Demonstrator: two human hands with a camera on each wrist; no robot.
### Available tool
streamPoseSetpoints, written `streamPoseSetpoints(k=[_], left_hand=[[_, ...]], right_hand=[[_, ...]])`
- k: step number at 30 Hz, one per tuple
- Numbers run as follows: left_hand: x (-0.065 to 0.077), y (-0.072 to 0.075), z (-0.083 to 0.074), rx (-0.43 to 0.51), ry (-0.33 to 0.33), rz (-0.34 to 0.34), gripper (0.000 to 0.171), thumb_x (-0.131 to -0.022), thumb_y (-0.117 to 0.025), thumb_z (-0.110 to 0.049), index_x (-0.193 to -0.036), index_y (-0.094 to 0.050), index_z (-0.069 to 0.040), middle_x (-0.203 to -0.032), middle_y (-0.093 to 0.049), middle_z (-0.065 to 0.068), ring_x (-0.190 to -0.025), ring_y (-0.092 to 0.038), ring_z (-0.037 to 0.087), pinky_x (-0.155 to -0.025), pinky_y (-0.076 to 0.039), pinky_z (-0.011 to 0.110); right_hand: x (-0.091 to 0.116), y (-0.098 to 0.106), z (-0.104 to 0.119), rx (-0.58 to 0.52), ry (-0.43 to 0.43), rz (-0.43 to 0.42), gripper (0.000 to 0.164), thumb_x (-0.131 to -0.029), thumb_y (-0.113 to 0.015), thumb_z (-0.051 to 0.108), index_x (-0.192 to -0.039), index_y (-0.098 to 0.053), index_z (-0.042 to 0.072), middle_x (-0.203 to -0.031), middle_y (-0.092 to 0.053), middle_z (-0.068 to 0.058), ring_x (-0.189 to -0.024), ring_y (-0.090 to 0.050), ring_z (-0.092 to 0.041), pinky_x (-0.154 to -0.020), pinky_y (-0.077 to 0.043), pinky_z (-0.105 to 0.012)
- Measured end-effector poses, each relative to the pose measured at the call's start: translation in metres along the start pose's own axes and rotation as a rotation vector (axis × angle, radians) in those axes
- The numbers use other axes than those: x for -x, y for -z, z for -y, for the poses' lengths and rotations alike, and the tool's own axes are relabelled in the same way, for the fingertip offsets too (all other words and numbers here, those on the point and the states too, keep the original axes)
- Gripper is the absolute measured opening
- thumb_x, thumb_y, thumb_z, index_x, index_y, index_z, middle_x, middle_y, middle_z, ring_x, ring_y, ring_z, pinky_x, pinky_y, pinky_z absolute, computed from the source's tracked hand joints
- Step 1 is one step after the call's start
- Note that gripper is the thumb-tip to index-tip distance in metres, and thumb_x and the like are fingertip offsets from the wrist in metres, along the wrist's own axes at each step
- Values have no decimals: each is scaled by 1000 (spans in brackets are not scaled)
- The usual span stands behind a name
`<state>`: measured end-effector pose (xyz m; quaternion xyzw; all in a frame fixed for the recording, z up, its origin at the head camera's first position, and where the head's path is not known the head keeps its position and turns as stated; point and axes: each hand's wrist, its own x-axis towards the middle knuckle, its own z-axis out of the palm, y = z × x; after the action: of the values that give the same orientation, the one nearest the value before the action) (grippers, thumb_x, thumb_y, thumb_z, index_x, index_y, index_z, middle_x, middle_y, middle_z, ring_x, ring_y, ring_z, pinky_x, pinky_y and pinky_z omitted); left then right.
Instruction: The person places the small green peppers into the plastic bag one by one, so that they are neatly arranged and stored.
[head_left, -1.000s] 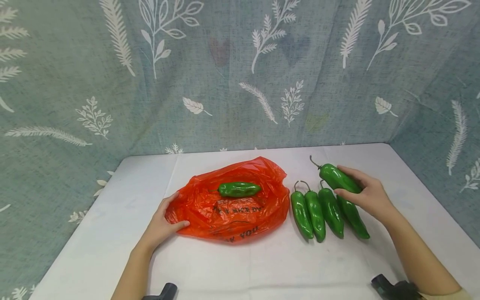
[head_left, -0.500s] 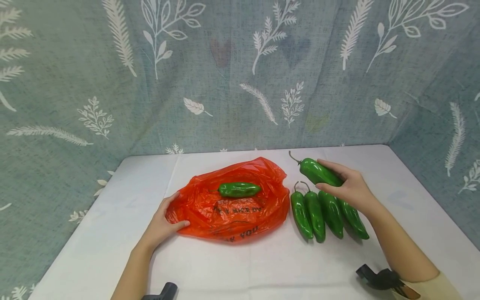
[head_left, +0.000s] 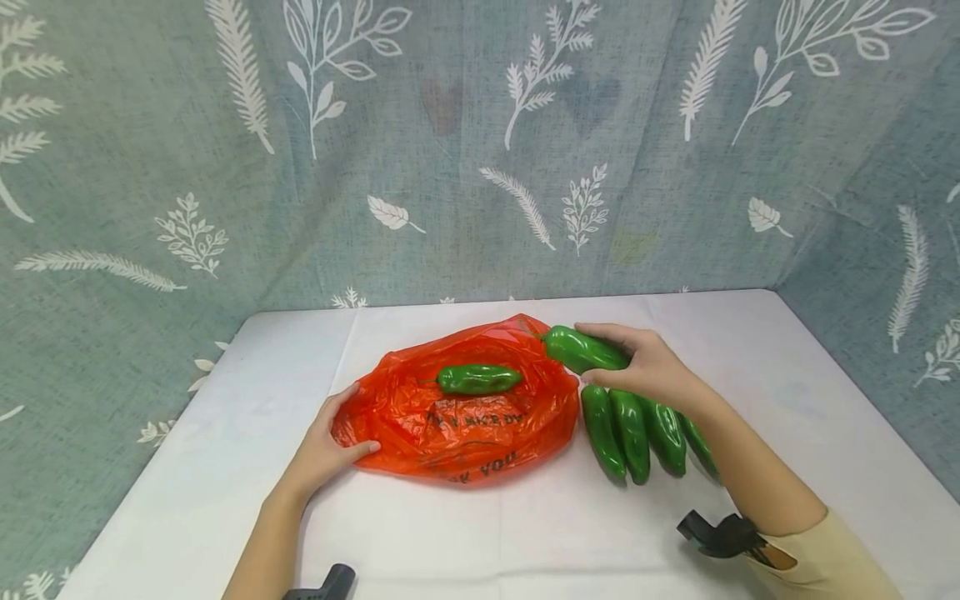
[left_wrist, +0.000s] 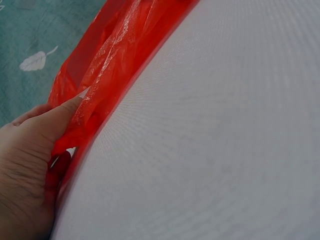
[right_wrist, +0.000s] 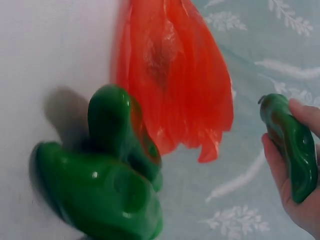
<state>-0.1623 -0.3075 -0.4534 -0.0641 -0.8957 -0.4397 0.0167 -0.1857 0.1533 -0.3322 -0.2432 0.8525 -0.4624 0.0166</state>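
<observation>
A red plastic bag (head_left: 450, 442) with dark print lies spread on the table, its mouth gaping upward. Inside it lies one green pepper (head_left: 480, 379). My left hand (head_left: 324, 442) holds the bag's left end; in the left wrist view the thumb (left_wrist: 67, 112) lies over the red film and a fingertip shows through it. Between thumb and fingers, my right hand (head_left: 645, 362) grips another green pepper (head_left: 581, 348) above the bag's right edge, its stem pointing left. That held pepper (right_wrist: 290, 145) also appears at the right of the right wrist view.
Several green peppers (head_left: 630, 433) lie side by side to the right of the bag, partly under the right hand and forearm. A white cloth (head_left: 480, 542) covers the table. A leaf-patterned curtain (head_left: 450, 167) hangs behind it.
My right hand has carried the gripped pepper leftward from above the row of peppers to the bag's right edge. The left hand and the bag have stayed put.
</observation>
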Motion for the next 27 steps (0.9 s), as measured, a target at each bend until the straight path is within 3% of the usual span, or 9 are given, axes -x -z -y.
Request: streamPoseSetpoints(k=[4,10,16,19,27], left_hand=[[0,-1,0,8,5,1,93,-73,-81,-27,-149,-27,-21,-148,-33,10,-138,-29,35,-108,-25,62],[0,0,0,18,5,5,93,-73,-81,-27,-149,-27,-21,-148,-34,10,-137,-29,35,-108,-25,62],[-2,-1,1,22,17,10,94,-73,-81,-29,-149,-27,-21,-148,-34,9,-137,-29,34,-108,-26,62],[-3,-1,2,15,21,11,94,-73,-81,-29,-149,-27,-22,-148,-34,9,-137,-29,34,-108,-26,62],[-2,-1,2,8,21,0,92,-73,-81,-27,-148,-29,-21,-147,-34,9,-137,-29,34,-108,-24,62]], right_hand=[[-10,-8,2,-33,20,55,63,-78,-78,20,-134,-53,7,-133,-56,-10,-118,-54,-27,-97,-47,-45],[-20,-17,9,-51,15,115,60,-79,-77,19,-133,-54,11,-132,-57,-9,-117,-55,-25,-96,-48,-42],[-29,-31,19,-47,40,162,60,-78,-77,19,-133,-54,12,-127,-59,-9,-101,-59,-21,-81,-54,-31],[-34,-42,23,-14,54,188,60,-78,-77,20,-133,-54,12,-125,-60,-8,-95,-58,-19,-77,-52,-28],[-56,-82,31,18,73,270,56,-79,-77,18,-131,-57,15,-125,-60,-2,-96,-56,-16,-79,-52,-25]])
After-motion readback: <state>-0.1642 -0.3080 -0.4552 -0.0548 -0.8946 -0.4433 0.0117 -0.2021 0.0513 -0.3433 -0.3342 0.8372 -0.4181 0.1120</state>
